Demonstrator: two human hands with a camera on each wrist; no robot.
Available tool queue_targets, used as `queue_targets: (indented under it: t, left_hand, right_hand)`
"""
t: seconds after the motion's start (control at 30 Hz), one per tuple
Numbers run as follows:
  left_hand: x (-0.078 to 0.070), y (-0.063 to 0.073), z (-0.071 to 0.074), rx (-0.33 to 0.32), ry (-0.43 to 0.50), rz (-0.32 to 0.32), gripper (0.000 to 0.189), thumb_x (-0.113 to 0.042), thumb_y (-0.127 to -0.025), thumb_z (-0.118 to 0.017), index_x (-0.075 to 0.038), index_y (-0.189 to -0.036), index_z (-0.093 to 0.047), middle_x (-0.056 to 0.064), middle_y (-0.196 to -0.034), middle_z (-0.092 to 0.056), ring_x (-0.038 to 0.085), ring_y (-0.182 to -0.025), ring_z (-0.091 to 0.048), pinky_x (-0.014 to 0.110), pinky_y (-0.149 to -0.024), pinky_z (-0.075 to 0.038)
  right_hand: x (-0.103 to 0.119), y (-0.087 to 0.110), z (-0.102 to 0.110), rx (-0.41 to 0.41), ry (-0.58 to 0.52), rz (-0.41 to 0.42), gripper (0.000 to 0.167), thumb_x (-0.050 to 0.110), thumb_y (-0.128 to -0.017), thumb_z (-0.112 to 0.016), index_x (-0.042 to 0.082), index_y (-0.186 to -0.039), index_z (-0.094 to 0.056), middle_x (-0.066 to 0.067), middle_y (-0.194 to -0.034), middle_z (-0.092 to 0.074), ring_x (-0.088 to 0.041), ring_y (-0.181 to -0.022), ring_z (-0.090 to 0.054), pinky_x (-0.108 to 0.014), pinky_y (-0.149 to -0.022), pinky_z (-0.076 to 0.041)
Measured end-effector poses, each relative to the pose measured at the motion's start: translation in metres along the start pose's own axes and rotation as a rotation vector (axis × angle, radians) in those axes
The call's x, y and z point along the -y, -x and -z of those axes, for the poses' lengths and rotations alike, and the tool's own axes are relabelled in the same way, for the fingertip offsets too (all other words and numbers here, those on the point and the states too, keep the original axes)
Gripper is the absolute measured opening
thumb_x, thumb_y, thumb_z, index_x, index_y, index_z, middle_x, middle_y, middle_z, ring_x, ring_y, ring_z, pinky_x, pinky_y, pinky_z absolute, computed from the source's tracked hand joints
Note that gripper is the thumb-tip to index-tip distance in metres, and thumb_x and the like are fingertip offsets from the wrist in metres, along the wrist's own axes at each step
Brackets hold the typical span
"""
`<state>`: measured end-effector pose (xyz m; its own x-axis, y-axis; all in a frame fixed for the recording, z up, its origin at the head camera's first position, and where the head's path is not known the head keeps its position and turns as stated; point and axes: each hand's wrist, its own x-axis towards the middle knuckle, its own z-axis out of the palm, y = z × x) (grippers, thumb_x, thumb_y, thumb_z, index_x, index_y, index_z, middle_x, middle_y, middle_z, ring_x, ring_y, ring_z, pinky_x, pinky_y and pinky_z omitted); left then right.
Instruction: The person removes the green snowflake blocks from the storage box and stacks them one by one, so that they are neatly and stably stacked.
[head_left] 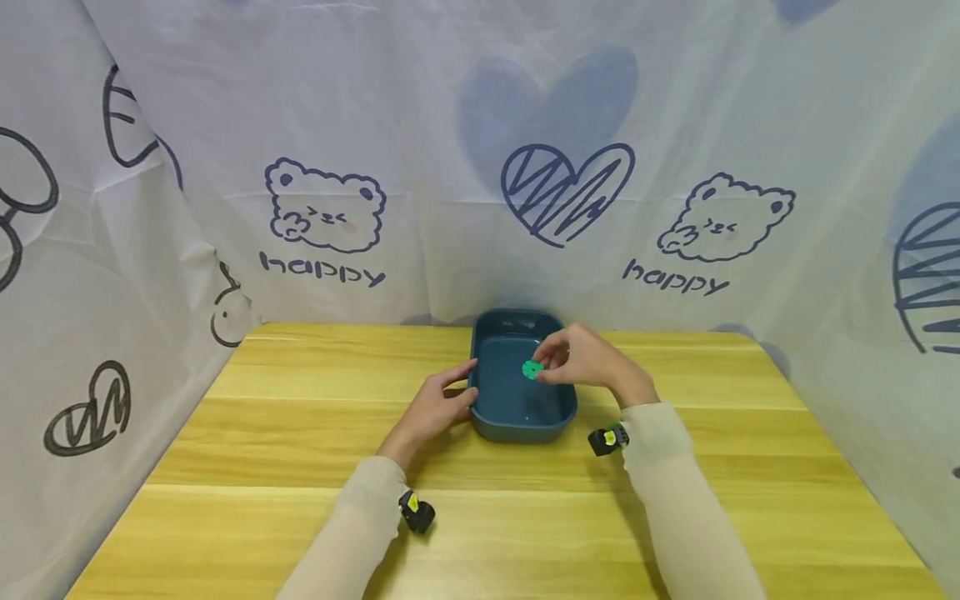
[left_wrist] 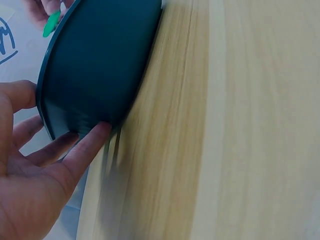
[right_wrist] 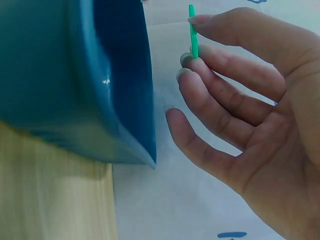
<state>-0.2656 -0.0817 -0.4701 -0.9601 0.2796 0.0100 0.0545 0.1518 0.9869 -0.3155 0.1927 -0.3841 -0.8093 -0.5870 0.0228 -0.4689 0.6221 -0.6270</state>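
A blue rectangular plastic bin (head_left: 510,429) stands on the wooden table. My left hand (head_left: 438,404) is at its left side; in the left wrist view the fingers (left_wrist: 82,150) lie fairly straight against the bin's wall (left_wrist: 100,70), with the thumb near the rim. Above the bin, my right hand (head_left: 581,358) pinches a small green notched disc (head_left: 532,369) between thumb and fingertips. Seen edge-on in the right wrist view, the thin green disc (right_wrist: 193,32) is held beyond the bin's rim, while the other fingers stay loosely curved.
The yellowish wooden table (head_left: 300,500) extends around the bin. Close behind the bin hangs a white cloth (head_left: 442,167) printed with bears and hearts, and it continues along both sides. Each sleeve carries a small black wrist camera (head_left: 417,512).
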Motion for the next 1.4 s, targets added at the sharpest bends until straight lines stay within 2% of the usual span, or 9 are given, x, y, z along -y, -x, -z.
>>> queue_targets:
  t: [0.17, 0.4, 0.63, 0.8, 0.97, 1.13, 1.4]
  left_hand:
    - [0.0, -0.001, 0.003, -0.001, -0.002, -0.003, 0.057, -0.009, -0.103, -0.058, -0.011, -0.158, -0.043, 0.021, -0.161, -0.042, 0.044, -0.137, -0.056, 0.045, -0.099, -0.06]
    - [0.001, 0.0, 0.003, 0.0, -0.028, -0.013, 0.057, -0.008, -0.104, -0.057, -0.007, -0.158, -0.04, 0.024, -0.16, -0.042, 0.046, -0.136, -0.056, 0.047, -0.099, -0.06]
    - [0.002, 0.001, 0.003, -0.005, -0.022, 0.002, 0.057, -0.008, -0.104, -0.057, -0.008, -0.159, -0.04, 0.023, -0.161, -0.042, 0.045, -0.137, -0.056, 0.046, -0.1, -0.06]
    - [0.003, 0.001, 0.003, -0.012, -0.019, 0.007, 0.057, -0.008, -0.104, -0.057, -0.008, -0.158, -0.041, 0.024, -0.161, -0.042, 0.045, -0.136, -0.056, 0.047, -0.1, -0.06]
    - [0.002, 0.001, 0.001, 0.0, -0.019, -0.016, 0.057, -0.008, -0.104, -0.056, -0.006, -0.158, -0.04, 0.026, -0.16, -0.042, 0.047, -0.136, -0.056, 0.046, -0.099, -0.061]
    - [0.002, 0.0, -0.001, 0.0, -0.026, -0.025, 0.057, -0.007, -0.103, -0.055, -0.004, -0.158, -0.04, 0.028, -0.158, -0.042, 0.047, -0.135, -0.057, 0.042, -0.095, -0.063]
    - [0.0, 0.0, -0.001, -0.003, -0.012, 0.004, 0.057, -0.007, -0.104, -0.056, -0.007, -0.158, -0.04, 0.025, -0.16, -0.042, 0.046, -0.136, -0.056, 0.047, -0.099, -0.06]
  right_hand:
    - [-0.002, 0.015, 0.002, -0.036, 0.009, -0.001, 0.021, 0.016, -0.084, -0.084, 0.006, -0.102, -0.08, -0.003, -0.087, -0.076, -0.014, -0.076, -0.065, -0.028, -0.073, -0.06]
    - [-0.012, 0.033, 0.003, -0.066, 0.028, -0.01, 0.021, 0.014, -0.084, -0.083, 0.005, -0.103, -0.079, -0.003, -0.089, -0.076, -0.013, -0.075, -0.064, -0.029, -0.076, -0.06]
    - [-0.024, 0.051, 0.001, -0.109, 0.043, 0.006, 0.018, 0.013, -0.083, -0.084, 0.006, -0.099, -0.08, -0.005, -0.091, -0.077, -0.011, -0.074, -0.065, -0.029, -0.075, -0.062]
    - [-0.033, 0.065, 0.001, -0.125, 0.062, -0.019, 0.018, 0.013, -0.083, -0.084, 0.007, -0.099, -0.08, -0.004, -0.091, -0.077, -0.01, -0.076, -0.065, -0.028, -0.075, -0.061]
    - [-0.044, 0.081, 0.001, -0.145, 0.102, -0.034, 0.02, 0.014, -0.082, -0.083, 0.006, -0.1, -0.079, -0.004, -0.091, -0.077, -0.009, -0.077, -0.063, -0.029, -0.076, -0.06]
    - [-0.055, 0.094, 0.001, -0.166, 0.126, -0.02, 0.019, 0.014, -0.081, -0.084, 0.006, -0.097, -0.079, -0.001, -0.087, -0.076, -0.008, -0.075, -0.062, -0.026, -0.071, -0.058]
    - [-0.067, 0.107, 0.001, -0.181, 0.137, -0.031, 0.019, 0.014, -0.081, -0.085, 0.007, -0.098, -0.079, -0.001, -0.089, -0.077, -0.006, -0.074, -0.061, -0.022, -0.068, -0.056]
